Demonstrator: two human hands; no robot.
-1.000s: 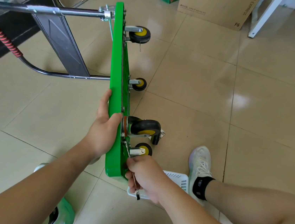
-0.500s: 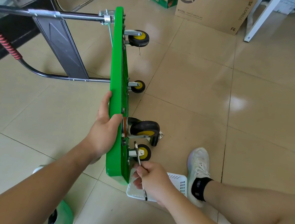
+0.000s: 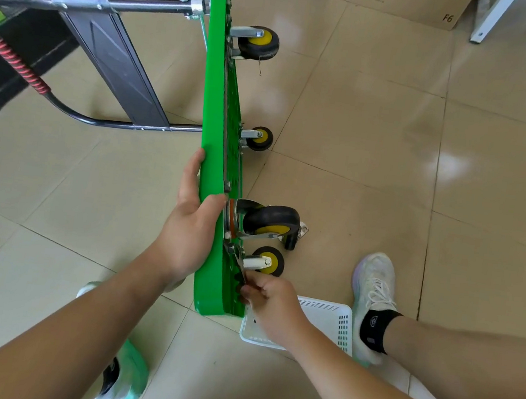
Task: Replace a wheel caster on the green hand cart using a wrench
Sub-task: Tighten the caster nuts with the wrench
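Beige floor tiles (image 3: 361, 128) carry the green plastic hand cart (image 3: 217, 128) tipped on edge, left hand (image 3: 189, 230) gripping its rim, right hand (image 3: 272, 305) pinching a slim metal wrench (image 3: 238, 262) against its underside.

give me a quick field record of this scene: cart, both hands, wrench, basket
cart: green, tipped up on its side edge
left hand: grips the cart's upper edge
right hand: holds the wrench
wrench: head near the base of the large caster
basket: white, just behind the right hand
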